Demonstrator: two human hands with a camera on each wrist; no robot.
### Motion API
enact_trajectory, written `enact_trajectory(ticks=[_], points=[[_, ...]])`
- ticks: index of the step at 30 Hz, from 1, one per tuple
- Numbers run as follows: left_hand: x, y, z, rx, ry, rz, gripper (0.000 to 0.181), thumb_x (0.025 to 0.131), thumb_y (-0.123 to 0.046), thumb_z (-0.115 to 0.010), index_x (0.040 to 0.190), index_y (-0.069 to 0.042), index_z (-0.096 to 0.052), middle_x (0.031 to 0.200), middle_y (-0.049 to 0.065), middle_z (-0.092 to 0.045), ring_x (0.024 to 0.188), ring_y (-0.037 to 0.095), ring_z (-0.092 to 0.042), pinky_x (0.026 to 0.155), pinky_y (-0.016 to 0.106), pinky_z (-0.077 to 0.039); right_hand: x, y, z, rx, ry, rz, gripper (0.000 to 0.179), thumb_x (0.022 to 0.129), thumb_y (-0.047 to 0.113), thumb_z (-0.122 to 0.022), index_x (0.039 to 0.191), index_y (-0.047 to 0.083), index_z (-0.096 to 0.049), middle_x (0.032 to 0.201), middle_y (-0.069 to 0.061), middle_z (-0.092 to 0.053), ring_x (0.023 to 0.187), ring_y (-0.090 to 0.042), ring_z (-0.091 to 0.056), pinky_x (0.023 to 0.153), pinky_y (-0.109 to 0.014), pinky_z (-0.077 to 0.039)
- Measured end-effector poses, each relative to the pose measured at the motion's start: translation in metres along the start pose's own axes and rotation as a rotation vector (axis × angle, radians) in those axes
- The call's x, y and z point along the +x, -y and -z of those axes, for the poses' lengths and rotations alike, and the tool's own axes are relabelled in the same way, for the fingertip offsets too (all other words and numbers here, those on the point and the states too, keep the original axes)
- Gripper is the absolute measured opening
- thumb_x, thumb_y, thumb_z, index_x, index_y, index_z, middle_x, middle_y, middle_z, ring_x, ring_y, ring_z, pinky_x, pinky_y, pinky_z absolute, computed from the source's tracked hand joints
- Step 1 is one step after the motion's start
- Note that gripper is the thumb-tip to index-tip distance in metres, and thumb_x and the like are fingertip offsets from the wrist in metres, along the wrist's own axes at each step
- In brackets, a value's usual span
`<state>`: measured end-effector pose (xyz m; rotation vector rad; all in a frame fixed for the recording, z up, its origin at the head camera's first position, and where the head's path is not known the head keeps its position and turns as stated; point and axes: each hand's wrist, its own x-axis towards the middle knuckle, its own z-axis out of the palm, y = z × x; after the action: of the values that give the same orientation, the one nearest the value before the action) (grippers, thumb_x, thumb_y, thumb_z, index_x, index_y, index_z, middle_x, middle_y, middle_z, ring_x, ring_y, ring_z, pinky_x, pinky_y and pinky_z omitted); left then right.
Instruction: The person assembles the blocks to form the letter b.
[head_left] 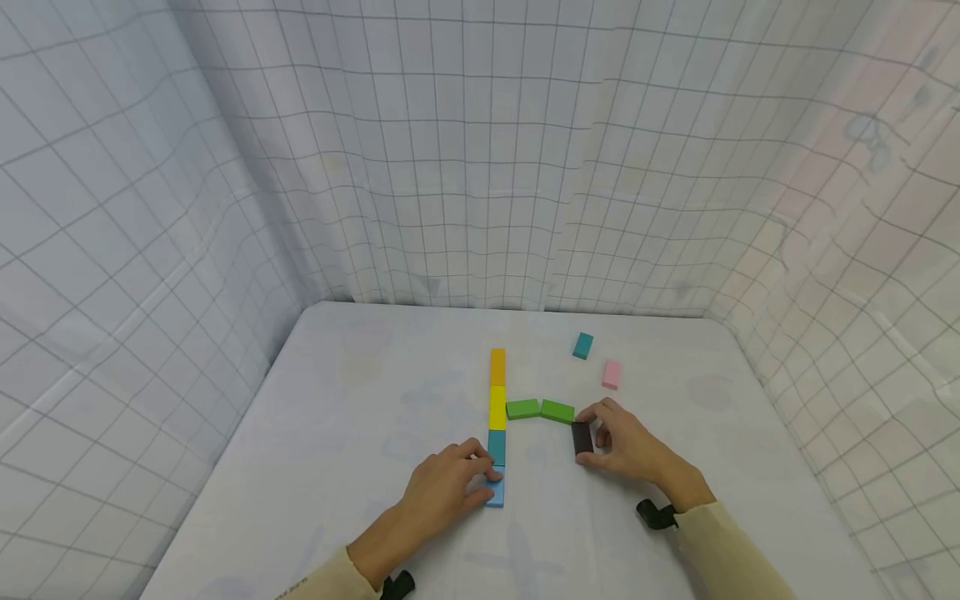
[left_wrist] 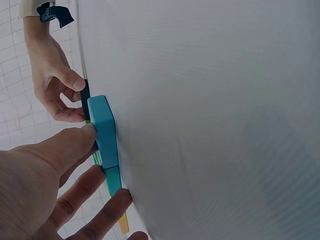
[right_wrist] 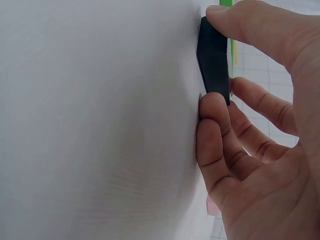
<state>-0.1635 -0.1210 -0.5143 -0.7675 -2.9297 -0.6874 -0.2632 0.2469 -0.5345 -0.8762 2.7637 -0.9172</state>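
A light blue block (head_left: 496,493) lies at the near end of a straight row, with my left hand (head_left: 450,485) gripping it between thumb and fingertips. Beyond it in line come a teal block (head_left: 497,447), a yellow block (head_left: 497,407) and an orange block (head_left: 498,367). My right hand (head_left: 628,442) pinches a black block (head_left: 582,440) by its two ends, thumb at the near end and fingers at the far one. The black block's far end meets a green block (head_left: 557,411). Another green block (head_left: 522,409) bridges from there to the yellow block.
Apart from the rows, a loose teal block (head_left: 582,346) lies toward the back of the white table (head_left: 360,417). Near it is a pink block (head_left: 612,374), beyond my right hand. White gridded curtains (head_left: 480,167) surround the table at the back and both sides.
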Motion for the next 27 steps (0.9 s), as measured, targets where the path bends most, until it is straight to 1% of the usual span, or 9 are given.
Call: enact_trajectory(ticks=[7,12,16,24,27], points=[[0.0006,-0.0017,0.0004,0.026,-0.002,-0.001,0.024,0.095,-0.024,-0.100,0.118,-0.027,-0.092,0.122,-0.007,-0.076,0.094,0.017,-0.071,0.068,0.022,-0.055,-0.0003,0.0006,0.0010,-0.001,0.000,-0.002,0.055,0.094,0.023,-0.101,0.138,0.009,-0.072,0.123,-0.003,-0.066,0.090,-0.004,-0.061,0.080,-0.023,-0.056],[0.0004,-0.0021,0.0001,0.023,0.000,-0.001,0.024,0.095,-0.024,-0.099,0.118,-0.027,-0.092,0.123,-0.007,-0.076,0.094,0.017,-0.071,0.067,0.022,-0.055,-0.0013,0.0002,0.0006,-0.002,-0.002,0.004,0.056,0.094,0.022,-0.102,0.139,0.008,-0.073,0.121,-0.003,-0.066,0.089,-0.005,-0.061,0.079,-0.023,-0.056],[0.0004,-0.0025,0.0009,0.018,0.001,0.003,0.024,0.095,-0.024,-0.099,0.118,-0.027,-0.092,0.123,-0.007,-0.076,0.095,0.017,-0.071,0.068,0.022,-0.054,-0.0007,-0.0013,-0.0002,-0.014,-0.001,-0.003,0.057,0.093,0.023,-0.102,0.140,0.009,-0.072,0.120,0.000,-0.065,0.089,-0.004,-0.061,0.080,-0.022,-0.056],[0.0002,-0.0020,-0.0002,0.017,-0.014,-0.006,0.023,0.094,-0.025,-0.100,0.116,-0.026,-0.093,0.123,-0.007,-0.076,0.095,0.018,-0.072,0.067,0.022,-0.053,-0.0006,-0.0021,0.0009,-0.012,0.023,-0.029,0.060,0.093,0.025,-0.102,0.143,0.011,-0.071,0.124,0.000,-0.065,0.091,-0.003,-0.061,0.082,-0.023,-0.056],[0.0002,-0.0015,-0.0013,0.025,-0.015,-0.005,0.023,0.094,-0.025,-0.100,0.117,-0.027,-0.093,0.124,-0.007,-0.076,0.096,0.018,-0.072,0.067,0.022,-0.054,-0.0007,-0.0023,0.0023,-0.004,0.027,-0.022,0.061,0.094,0.025,-0.102,0.143,0.010,-0.070,0.124,-0.002,-0.064,0.091,-0.003,-0.060,0.082,-0.023,-0.056]])
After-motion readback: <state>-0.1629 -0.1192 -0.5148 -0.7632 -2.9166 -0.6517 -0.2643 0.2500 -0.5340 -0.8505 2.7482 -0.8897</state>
